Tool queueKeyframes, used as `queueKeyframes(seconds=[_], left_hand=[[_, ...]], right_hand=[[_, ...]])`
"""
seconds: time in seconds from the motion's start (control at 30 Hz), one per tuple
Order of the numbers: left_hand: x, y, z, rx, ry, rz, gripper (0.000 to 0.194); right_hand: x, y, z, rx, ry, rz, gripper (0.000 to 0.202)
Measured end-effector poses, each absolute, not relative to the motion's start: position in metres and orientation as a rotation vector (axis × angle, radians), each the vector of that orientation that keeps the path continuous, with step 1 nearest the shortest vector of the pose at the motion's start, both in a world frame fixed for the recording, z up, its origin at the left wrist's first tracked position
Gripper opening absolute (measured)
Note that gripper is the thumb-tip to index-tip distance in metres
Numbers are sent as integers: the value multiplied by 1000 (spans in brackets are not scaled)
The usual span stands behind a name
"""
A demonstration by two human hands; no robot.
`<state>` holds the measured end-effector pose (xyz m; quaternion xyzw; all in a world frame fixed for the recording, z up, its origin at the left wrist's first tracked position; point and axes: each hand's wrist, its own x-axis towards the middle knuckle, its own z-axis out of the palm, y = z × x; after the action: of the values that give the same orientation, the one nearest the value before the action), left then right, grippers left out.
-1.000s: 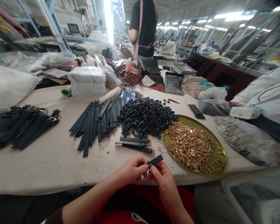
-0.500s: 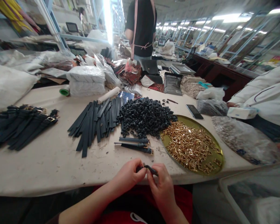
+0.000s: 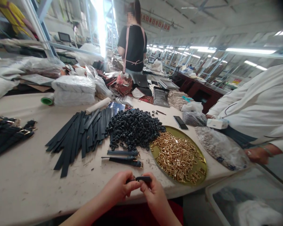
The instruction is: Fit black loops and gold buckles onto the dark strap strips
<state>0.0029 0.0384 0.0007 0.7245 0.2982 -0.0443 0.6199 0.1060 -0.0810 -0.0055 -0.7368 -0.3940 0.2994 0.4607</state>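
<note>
In the head view, the left hand (image 3: 119,185) and right hand (image 3: 153,191) grip one dark strap piece (image 3: 144,179) between closed fingers by the near edge of the counter (image 3: 33,191), likely to steady it. Dark loops (image 3: 135,128) and a tray (image 3: 179,133) of gold buckles (image 3: 174,157) sit beyond, apparently for easy reach. Room to move lies left of the hands.

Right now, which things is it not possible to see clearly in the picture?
Strap: head view, partly covered by the left hand and right hand.
Buckled straps at far left: head view, cut off by the left edge.
Buckles: head view, too small and heaped to count.
</note>
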Motion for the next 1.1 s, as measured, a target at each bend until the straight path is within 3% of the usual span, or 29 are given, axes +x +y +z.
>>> queueKeyframes(seconds=[0.13,0.37,0.57,1.1], left_hand=[[5,41,-2,1594,711,-77,34],[-1,44,8,1777,624,8,22],[1,47,2,1677,657,-18,22],[-3,41,10,1686,649,7,27]], right_hand=[[108,-76,-1,-1901,-1163,544,10],[115,-67,-6,-1831,-1031,664,20],[109,-71,0,-1911,-1226,511,14],[103,-69,-1,-1669,-754,809,24]])
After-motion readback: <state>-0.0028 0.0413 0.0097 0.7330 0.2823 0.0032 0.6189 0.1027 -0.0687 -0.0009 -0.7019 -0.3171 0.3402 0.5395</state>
